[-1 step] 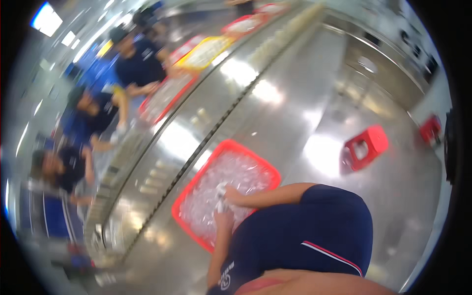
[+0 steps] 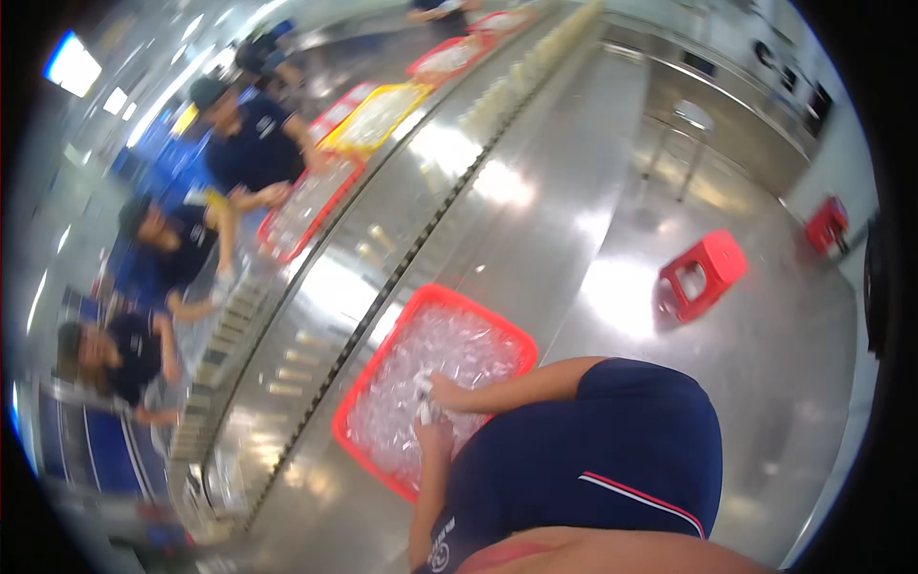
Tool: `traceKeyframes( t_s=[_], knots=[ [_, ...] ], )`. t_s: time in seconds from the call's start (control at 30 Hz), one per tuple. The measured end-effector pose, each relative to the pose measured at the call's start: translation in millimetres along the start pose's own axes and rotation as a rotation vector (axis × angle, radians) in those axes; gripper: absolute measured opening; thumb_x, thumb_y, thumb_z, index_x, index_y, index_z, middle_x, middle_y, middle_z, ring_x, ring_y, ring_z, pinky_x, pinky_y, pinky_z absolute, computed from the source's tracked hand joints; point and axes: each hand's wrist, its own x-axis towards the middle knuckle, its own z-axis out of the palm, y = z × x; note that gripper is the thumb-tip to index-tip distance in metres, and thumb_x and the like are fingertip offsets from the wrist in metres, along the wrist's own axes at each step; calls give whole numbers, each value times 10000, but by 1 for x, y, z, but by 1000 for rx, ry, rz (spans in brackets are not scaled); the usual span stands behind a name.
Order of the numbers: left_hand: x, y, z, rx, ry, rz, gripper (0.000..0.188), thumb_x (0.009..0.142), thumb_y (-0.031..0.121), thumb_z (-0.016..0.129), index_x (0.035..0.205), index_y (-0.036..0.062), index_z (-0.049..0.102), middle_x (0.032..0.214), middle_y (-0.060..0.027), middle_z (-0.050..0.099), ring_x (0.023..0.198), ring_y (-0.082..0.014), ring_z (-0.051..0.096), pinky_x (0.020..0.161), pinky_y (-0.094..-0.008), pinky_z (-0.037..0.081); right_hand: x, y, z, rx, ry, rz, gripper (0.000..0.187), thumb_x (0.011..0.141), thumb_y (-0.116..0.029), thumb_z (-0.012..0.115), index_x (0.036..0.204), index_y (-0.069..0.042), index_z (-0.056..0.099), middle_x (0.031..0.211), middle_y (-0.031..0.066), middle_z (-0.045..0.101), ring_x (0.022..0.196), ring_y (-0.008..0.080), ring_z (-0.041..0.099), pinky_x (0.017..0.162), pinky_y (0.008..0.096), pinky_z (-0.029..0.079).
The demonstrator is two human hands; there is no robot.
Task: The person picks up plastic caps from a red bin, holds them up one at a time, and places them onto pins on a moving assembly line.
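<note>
A red-rimmed square basket (image 2: pixel 528 346) on the steel surface in front of me is full of small clear plastic pieces (image 2: pixel 382 407). Both my hands are over the middle of it, close together, with white coverings on the fingertips. My left hand (image 2: pixel 432 428) reaches up from the lower edge, fingers bent inward among the pieces. From the right side comes my right hand (image 2: pixel 448 393), its fingertips pinched just beyond the left ones. Whatever lies between the fingers is too small and blurred to make out.
A chain-edged conveyor line (image 2: pixel 413 251) runs diagonally past the basket's far side. Beyond it several co-workers in dark shirts (image 2: pixel 253 143) work at red trays (image 2: pixel 311 209) and a yellow tray (image 2: pixel 378 117). On the right stand a red plastic stool (image 2: pixel 703 275) and a metal stool (image 2: pixel 690 117).
The view has shifted slightly, so the background sits a little further left and the picture is sharper. My hands stay together over the basket.
</note>
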Motion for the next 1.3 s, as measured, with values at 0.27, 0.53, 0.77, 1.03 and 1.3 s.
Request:
traceKeyframes(
  t_s=[0.27, 0.53, 0.77, 1.03, 1.3],
  knots=[
    [-11, 48, 2, -383, -82, -345, 195, 826, 136, 444, 1007, 66, 471, 739, -76, 512, 581, -153, 481, 449, -247, 383, -13, -19, 22, 80, 281, -56, 237, 886, -268, 479, 963, -45, 500, 717, 11, 490, 632, 99, 442, 585, 261, 397],
    [-14, 34, -59, -773, -131, -470, 283, 826, 195, 492, 1070, 54, 527, 723, -17, 516, 517, -105, 408, 386, -206, 315, 31, 5, 13, 139, 147, -109, 170, 873, -222, 491, 827, -64, 533, 662, 3, 506, 547, 89, 435, 519, 238, 371],
    [-12, -19, -156, -928, -34, -380, 306, 847, 362, 506, 1073, 157, 523, 645, 26, 433, 487, -95, 378, 366, -189, 295, 72, 54, 69, 143, 39, -98, 109, 837, -135, 531, 905, -58, 569, 780, 43, 608, 501, 73, 443, 452, 209, 352],
    [-50, -20, -184, -1079, 126, -316, 341, 859, 415, 475, 925, 97, 578, 571, -10, 466, 435, -102, 360, 401, -216, 316, 73, 81, 114, 171, -147, 16, 129, 838, -132, 549, 940, -56, 574, 805, 41, 617, 503, 52, 466, 418, 184, 338],
    [-79, -61, -231, -1293, -14, -256, 304, 876, 378, 455, 1041, 140, 549, 716, -10, 520, 550, -113, 442, 417, -200, 369, 72, 89, 194, 20, -342, 69, 175, 826, -147, 578, 979, -61, 571, 680, -16, 536, 510, 48, 435, 427, 181, 285]
  ],
)
